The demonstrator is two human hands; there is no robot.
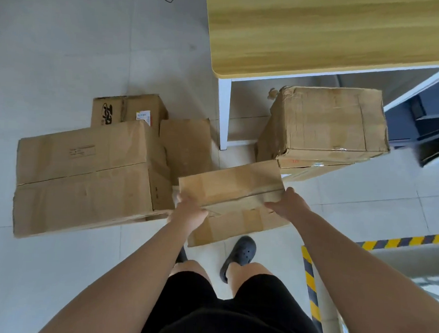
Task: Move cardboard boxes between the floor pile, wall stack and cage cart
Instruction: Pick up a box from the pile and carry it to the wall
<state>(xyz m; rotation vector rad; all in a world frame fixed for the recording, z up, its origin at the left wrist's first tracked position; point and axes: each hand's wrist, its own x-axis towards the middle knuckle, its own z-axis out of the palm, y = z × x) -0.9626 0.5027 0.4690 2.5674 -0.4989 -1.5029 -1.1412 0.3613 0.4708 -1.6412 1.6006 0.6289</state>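
Tilted brown box (231, 192) among floor boxes (87, 175)

The person wears black shorts (253, 293) that end above the knee, and a black top (231, 328) shows at the bottom edge of the view. Both arms are bare with no sleeves, and the 2 hands carry no gloves; 1 dark grey clog (238, 256) with round holes across its upper is plainly visible

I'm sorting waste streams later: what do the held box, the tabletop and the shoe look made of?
Held box: brown corrugated cardboard, matte, creased, with glossy tape strips.
Tabletop: wood-grain finish, probably laminate over board, going by the smooth sheen and rounded edge.
Shoe: dark moulded foam or rubber clog, with punched holes and no seams.
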